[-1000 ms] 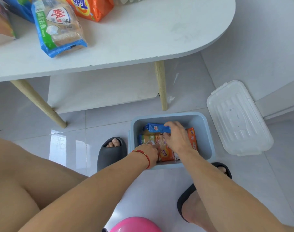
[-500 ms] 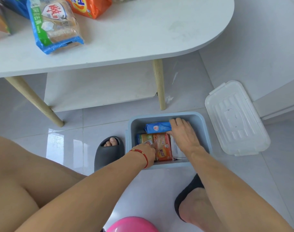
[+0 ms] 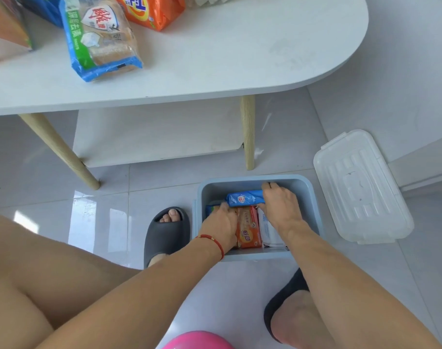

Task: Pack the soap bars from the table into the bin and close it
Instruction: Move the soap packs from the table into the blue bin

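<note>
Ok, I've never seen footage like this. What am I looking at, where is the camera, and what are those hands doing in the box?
There is no machine here. A person wears one wide-angle camera on the head, looking down past their own knees and arms at the floor.

Both hands are inside a blue-grey bin on the tiled floor. The right hand has its grip on a blue soap bar lying across the far side. The left hand, with a red string at its wrist, presses on the packs below, beside an orange soap bar and a white pack.

The clear lid lies on the floor to the right, so the bin is still open. On the white table more packs remain, among them a blue-green bag and an orange bag.
</note>
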Tool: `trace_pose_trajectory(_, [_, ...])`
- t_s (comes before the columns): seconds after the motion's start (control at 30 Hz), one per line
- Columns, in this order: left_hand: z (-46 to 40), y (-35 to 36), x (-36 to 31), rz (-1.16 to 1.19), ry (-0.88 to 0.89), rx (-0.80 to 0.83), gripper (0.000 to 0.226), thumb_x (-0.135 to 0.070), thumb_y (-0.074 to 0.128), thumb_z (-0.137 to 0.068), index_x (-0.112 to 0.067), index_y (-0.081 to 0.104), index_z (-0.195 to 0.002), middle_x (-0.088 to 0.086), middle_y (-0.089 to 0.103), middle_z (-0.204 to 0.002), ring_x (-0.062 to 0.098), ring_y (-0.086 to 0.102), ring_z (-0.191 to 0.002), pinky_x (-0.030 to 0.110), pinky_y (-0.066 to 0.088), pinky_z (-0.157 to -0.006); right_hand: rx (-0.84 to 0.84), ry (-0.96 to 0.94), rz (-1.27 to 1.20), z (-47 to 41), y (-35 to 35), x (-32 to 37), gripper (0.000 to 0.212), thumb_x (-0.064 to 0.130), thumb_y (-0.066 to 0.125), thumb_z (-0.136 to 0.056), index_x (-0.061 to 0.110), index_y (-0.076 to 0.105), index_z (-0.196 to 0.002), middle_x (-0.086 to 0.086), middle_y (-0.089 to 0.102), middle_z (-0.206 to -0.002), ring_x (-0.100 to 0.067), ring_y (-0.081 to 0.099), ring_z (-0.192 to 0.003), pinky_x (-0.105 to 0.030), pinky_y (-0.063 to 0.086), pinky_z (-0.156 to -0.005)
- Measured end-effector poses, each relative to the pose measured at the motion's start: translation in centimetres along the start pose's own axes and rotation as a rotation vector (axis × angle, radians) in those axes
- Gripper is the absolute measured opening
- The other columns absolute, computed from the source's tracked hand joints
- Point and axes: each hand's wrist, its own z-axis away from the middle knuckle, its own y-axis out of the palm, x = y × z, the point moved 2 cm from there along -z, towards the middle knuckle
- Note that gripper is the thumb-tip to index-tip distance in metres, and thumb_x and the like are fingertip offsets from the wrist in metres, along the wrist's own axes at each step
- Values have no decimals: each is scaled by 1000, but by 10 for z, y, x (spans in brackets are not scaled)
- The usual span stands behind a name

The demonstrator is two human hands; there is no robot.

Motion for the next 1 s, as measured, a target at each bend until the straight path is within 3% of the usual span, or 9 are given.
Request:
trace_pose_trajectory(0.13, [-18,-4,0,-9,-153,34,63,-31,55,-96,3,32,-144,22,41,-142,35,41,-131,43,34,-115,-27,68,-73,6,11,4,43,20,71,-91,10,54,-129,-10,64,-121,-26,66,-106,-37,56,-90])
trace_pose_trajectory(0.3, [-34,-3,5,173,-258,134,108,-42,84,-72,-5,19,-148,14,46,-140,28,47,-130,38,40,-112,-13,113,-232,5,13,0,57,46,70,-89,12,54,-132,-9,62,-120,-26,66,-107,-39,57,-90])
trace_pose_trajectory(0.4, [-33,-1,9,264,-277,118,123,-43,89,-64,-5,12,-152,13,50,-137,27,50,-127,37,44,-110,-35,122,-262,8,17,2,58,48,68,-90,12,53,-133,-9,63,-120,-26,65,-107,-40,55,-91])
trace_pose_trajectory(0.57, [-27,2,11,378,-304,103,102,-32,83,-74,-6,18,-148,14,54,-132,28,54,-124,36,47,-106,-34,150,-280,10,24,10,61,45,71,-88,14,50,-135,-7,64,-122,-27,64,-111,-42,47,-97])
trace_pose_trajectory(0.7, [-5,10,1,344,-258,58,108,-28,72,-84,-3,-6,-155,20,27,-154,34,27,-146,42,27,-121,-63,235,-333,14,25,16,60,44,75,-85,15,50,-132,-6,67,-120,-27,64,-112,-44,44,-98])
trace_pose_trajectory(0.77, [13,13,-7,230,-230,-28,95,-26,66,-88,-3,3,-156,21,23,-157,34,22,-148,43,24,-122,-49,254,-288,15,22,17,60,54,71,-84,17,54,-127,-5,71,-115,-28,64,-110,-46,43,-97])
trace_pose_trajectory(0.87, [37,12,-11,-115,-111,-184,53,-33,46,-97,-5,48,-142,22,40,-152,40,17,-150,55,9,-123,-23,300,-293,13,18,13,54,63,58,-88,18,59,-118,-6,74,-104,-29,64,-105,-45,42,-95])
trace_pose_trajectory(0.93, [50,11,3,-221,-86,-271,52,-39,39,-93,-10,65,-128,20,44,-151,41,13,-151,65,-2,-118,-20,334,-335,11,20,12,41,52,56,-95,18,56,-119,-8,74,-104,-30,62,-107,-46,40,-97])
trace_pose_trajectory(1.0, [55,14,22,-187,-90,-347,58,-37,31,-89,-11,61,-132,17,27,-162,33,3,-154,66,2,-119,-18,412,-419,10,24,17,34,41,57,-98,16,52,-122,-9,73,-107,-31,61,-111,-48,37,-102])
